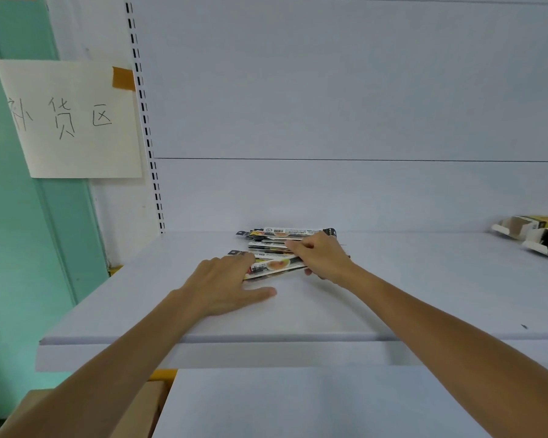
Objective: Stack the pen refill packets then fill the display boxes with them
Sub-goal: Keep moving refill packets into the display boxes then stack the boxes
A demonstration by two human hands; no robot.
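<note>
- On shelf (393,295), mid-back: I log packets (276,265) loosely piled, long axis left-right, between both hands.
- Grip: left hand (222,282) flat against left end; right hand (321,257) pinches right end.
- Far right: boxes (538,238); right hand nearer.

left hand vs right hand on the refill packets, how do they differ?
Left hand lies flat, fingers straight against the left end of the black-and-white printed pen refill packets, thumb stretched on the white shelf; right hand is curled, pinching their right end. Left hand sits nearer the shelf's front edge; right hand reaches further back. Both touch the same pile.
</note>
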